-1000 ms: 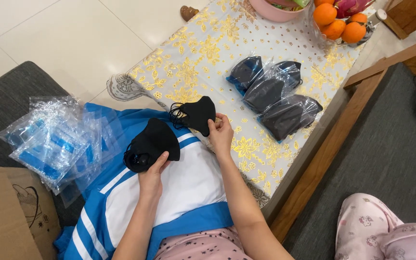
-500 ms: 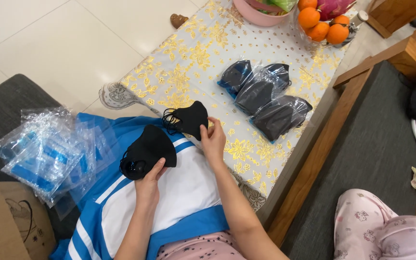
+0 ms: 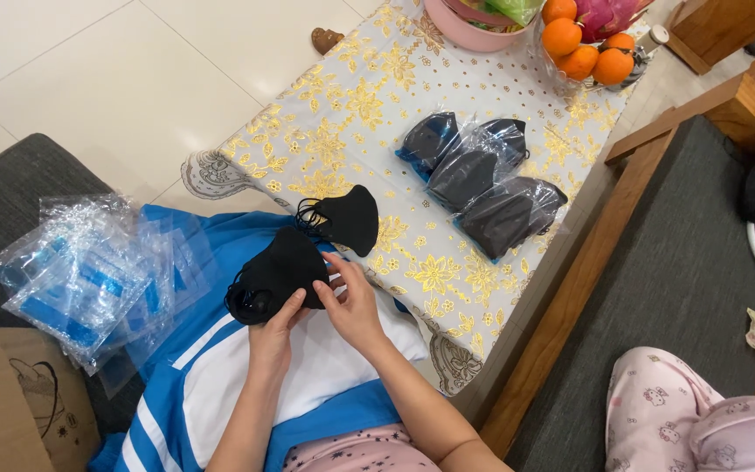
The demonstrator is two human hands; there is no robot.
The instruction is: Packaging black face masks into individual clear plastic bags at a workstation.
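Black face mask [image 3: 277, 273], soft and folded, ear loops bunched, between both hands.

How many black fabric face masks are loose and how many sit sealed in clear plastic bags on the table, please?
Loose black fabric face masks: 2
Black masks sealed in clear plastic bags: 4
Total: 6

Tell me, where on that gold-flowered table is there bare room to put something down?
The widest free patch of the tablecloth lies between the pink bowl at the far end and the loose black mask. A narrower strip runs between the bagged masks and the near corner. It is crowded around the oranges and where both hands work.
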